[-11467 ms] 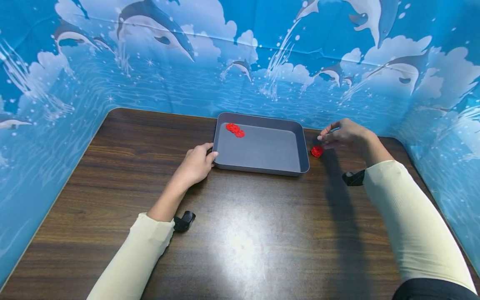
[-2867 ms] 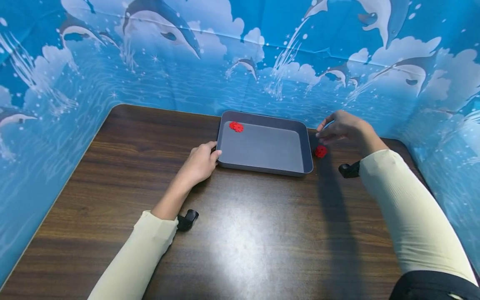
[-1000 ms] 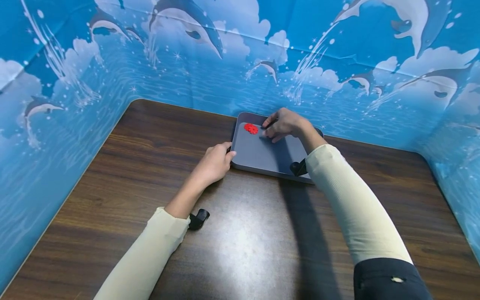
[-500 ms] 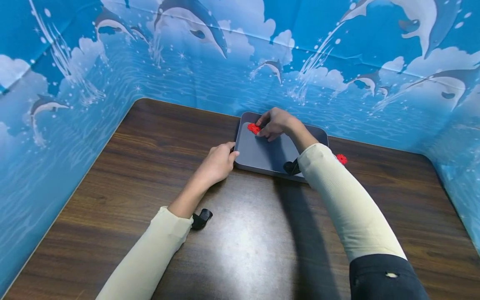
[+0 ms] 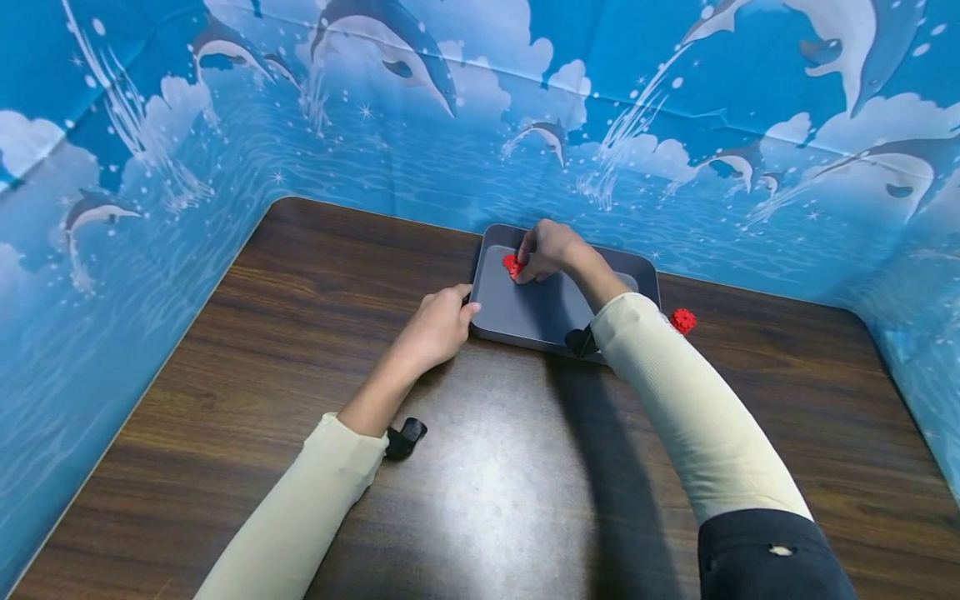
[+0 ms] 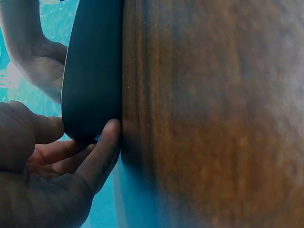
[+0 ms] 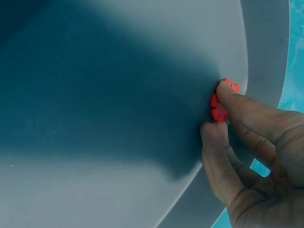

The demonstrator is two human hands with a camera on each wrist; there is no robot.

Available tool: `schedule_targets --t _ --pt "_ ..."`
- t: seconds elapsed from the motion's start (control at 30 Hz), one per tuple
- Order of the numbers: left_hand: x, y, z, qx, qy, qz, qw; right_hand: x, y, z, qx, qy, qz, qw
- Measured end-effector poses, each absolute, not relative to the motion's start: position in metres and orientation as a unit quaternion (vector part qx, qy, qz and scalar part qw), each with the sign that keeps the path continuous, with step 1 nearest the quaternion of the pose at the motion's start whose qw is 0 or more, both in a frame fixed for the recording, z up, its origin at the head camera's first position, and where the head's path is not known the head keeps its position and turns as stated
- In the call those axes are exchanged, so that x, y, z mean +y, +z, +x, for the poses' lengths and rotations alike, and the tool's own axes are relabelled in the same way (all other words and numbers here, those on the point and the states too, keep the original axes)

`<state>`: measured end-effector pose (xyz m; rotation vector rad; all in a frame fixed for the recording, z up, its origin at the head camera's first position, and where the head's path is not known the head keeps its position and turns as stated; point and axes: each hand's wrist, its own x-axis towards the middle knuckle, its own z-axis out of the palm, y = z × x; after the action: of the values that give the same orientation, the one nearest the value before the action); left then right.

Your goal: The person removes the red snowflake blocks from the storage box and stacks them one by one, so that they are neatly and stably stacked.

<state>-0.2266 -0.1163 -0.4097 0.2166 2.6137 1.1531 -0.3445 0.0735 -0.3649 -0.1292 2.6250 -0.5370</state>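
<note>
A grey rectangular baking pan [image 5: 491, 312] lies at the table's back edge. My left hand [image 5: 438, 325] grips its left side, thumb at the rim [image 6: 63, 90] and fingers against the outer wall. Inside the pan's far left corner are small red notched discs [image 5: 511, 263], partly hidden by fingers. My right hand [image 5: 553, 248] is over them, and in the right wrist view its thumb and fingertips pinch a red disc [image 7: 219, 113]. Outside the pan, to its right, a pile of similar red discs [image 5: 682, 320] sits on the table, partly behind the right sleeve.
Blue dolphin-print cloth [image 5: 450, 133] hangs as a wall behind and beside the dark wooden table [image 5: 247, 333]. The right forearm [image 5: 675, 383] crosses over the pan's right part. Black wrist cameras [image 5: 407, 438] are worn on both wrists.
The right hand has come from the pile on the right to the discs in the pan and closed its fingertips there. Fewer discs lie in the pan than at first. The left hand stays.
</note>
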Motion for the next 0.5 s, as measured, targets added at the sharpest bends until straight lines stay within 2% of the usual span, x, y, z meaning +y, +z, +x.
schedule_targets --t 0.3,0.5 --pt "-0.115 -0.410 -0.226 0.905 0.397 0.070 0.140 0.081 -0.369 -0.344 0.929 -0.281 -0.040 0.239" --pt "-0.116 -0.408 -0.227 0.904 0.398 0.068 0.143 0.088 -0.366 -0.342 0.890 -0.364 -0.028 0.272"
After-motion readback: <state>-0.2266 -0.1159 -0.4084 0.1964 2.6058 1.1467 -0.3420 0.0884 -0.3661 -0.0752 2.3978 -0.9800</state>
